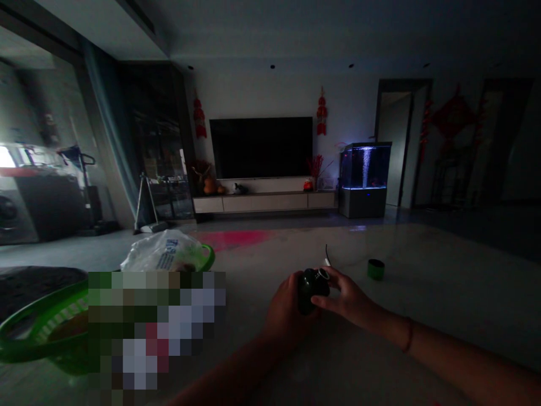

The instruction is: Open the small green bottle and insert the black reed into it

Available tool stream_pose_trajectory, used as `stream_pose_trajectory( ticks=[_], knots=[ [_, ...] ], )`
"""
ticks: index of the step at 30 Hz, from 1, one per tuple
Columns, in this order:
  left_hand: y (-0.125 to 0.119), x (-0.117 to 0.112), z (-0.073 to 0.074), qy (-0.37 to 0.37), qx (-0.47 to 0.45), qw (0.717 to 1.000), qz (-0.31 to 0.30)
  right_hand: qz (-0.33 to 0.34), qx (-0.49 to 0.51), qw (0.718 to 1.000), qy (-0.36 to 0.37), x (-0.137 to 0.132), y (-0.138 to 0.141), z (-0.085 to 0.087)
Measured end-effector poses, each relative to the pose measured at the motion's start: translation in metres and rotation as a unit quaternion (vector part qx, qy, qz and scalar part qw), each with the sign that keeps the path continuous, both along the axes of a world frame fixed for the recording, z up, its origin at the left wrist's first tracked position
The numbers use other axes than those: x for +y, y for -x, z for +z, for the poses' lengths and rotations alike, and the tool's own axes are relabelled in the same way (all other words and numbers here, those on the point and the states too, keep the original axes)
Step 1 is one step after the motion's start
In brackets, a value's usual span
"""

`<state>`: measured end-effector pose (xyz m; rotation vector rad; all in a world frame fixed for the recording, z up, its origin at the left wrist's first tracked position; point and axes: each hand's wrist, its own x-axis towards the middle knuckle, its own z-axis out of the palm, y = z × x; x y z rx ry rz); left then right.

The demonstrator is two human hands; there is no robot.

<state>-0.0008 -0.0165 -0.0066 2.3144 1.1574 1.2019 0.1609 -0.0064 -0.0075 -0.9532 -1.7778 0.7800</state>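
A dark green bottle is held at the centre of view, grasped by both hands: the left hand is cupped around its lower side, and the right hand is closed across its far side, just below a metal-rimmed opening. A firm hold is given by this two-handed wrap, with the opening left uncovered. A thin red band is worn on the right wrist. Just behind the hands, a thin black cord is seen, and a small green cup stands further right on a pale stone surface. To the left, a green plastic basket is partly hidden by a pixelated patch, with something brown lying inside. Beyond it, a white printed plastic bag sits in a second green basket; its contents cannot be told. Far off, a wall-mounted television and a lit aquarium are seen.
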Motion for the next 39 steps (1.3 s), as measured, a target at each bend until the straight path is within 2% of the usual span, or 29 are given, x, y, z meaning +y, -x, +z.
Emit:
stream_pose_trajectory(
  ticks=[8,16,20,22,27,32,39],
  knots=[
    [-0.001,0.004,-0.005,-0.011,0.004,1.000,0.001,0.016,0.019,0.999,0.020,0.006,-0.001,0.012],
    [0.001,0.010,-0.012,-0.034,-0.003,0.998,0.058,-0.035,0.009,0.999,-0.004,0.053,-0.005,0.026],
    [0.001,0.010,-0.011,-0.036,0.020,0.997,0.072,-0.018,-0.028,0.999,-0.025,0.078,-0.009,0.033],
    [0.001,0.009,-0.011,-0.030,0.031,0.996,0.075,-0.014,-0.037,0.999,-0.028,0.089,-0.010,0.032],
    [0.000,0.011,-0.008,0.008,0.046,0.994,0.103,-0.054,-0.066,0.996,-0.028,0.107,-0.013,0.020],
    [0.000,0.012,-0.008,0.034,0.046,0.993,0.105,-0.048,-0.073,0.996,-0.012,0.109,-0.014,0.013],
    [0.000,0.011,-0.006,0.048,0.060,0.992,0.101,-0.035,-0.050,0.998,0.017,0.105,-0.018,0.015]
  ],
)
